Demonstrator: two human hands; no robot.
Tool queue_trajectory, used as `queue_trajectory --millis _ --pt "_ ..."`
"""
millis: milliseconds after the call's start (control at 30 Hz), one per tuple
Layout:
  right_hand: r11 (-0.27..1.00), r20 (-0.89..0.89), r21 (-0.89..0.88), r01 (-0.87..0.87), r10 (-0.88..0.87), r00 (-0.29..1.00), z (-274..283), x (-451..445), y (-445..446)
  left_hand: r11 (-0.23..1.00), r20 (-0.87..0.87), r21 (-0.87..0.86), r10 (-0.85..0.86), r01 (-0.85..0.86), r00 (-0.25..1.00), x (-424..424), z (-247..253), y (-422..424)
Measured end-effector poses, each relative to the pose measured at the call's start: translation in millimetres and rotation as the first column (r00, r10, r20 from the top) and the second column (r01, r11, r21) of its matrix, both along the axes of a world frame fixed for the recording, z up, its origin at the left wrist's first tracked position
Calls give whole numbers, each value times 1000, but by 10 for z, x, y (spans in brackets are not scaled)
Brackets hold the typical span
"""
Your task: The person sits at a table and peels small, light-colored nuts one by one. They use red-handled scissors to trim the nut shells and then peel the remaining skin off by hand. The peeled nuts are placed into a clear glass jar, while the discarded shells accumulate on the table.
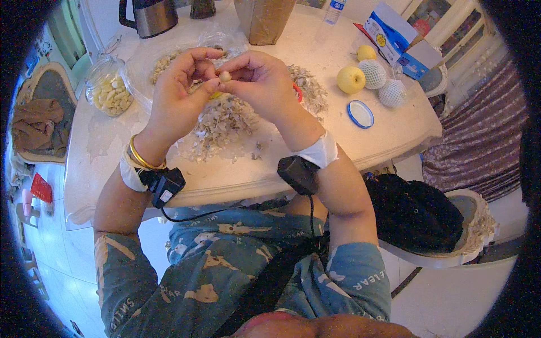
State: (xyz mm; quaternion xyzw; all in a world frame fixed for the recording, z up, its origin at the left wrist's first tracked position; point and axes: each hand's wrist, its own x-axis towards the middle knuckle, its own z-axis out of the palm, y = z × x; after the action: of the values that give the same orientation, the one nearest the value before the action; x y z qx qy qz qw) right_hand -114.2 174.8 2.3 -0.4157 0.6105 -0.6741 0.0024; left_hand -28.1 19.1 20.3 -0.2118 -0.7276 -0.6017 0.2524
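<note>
My left hand (181,88) and my right hand (258,82) meet above the table, their fingertips pinching one small garlic clove (225,76) between them. Below them on the tabletop lies a heap of papery garlic skins (228,122), and more skins (310,86) spread to the right of my right hand. Behind my left hand, a clear plastic bag (141,80) lies open around unpeeled-looking cloves (165,65). A glass jar (110,91) at the left holds peeled garlic cloves. Part of a red ring-shaped thing (298,92) shows beside my right hand; the rest is hidden.
A blue-rimmed lid (360,114), yellow pears (351,80), foam-netted fruits (392,93) and an opened blue-and-white box (391,31) are on the right. Along the back stand a metal jug (155,17), a brown container (264,21) and a water bottle (334,11).
</note>
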Motion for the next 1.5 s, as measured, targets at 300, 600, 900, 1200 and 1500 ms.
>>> queue_trajectory --millis 300,600,900,1200,1500 --pt "966 145 -257 -42 81 986 134 -47 79 978 22 -7 208 -208 978 -54 -5 -67" --pt "989 197 -123 -86 110 974 35 9 2 909 -394 -273 192 -314 899 50 54 -33" --pt "989 151 -76 -125 135 979 113 48 77 884 -486 -297 185 -360 854 60 46 6" --pt "971 78 -103 -214 222 972 126 48 83 936 -467 -232 132 -265 874 72 42 19" --pt "935 161 -202 -291 325 932 141 86 56 843 -569 -340 169 -418 804 117 66 2"
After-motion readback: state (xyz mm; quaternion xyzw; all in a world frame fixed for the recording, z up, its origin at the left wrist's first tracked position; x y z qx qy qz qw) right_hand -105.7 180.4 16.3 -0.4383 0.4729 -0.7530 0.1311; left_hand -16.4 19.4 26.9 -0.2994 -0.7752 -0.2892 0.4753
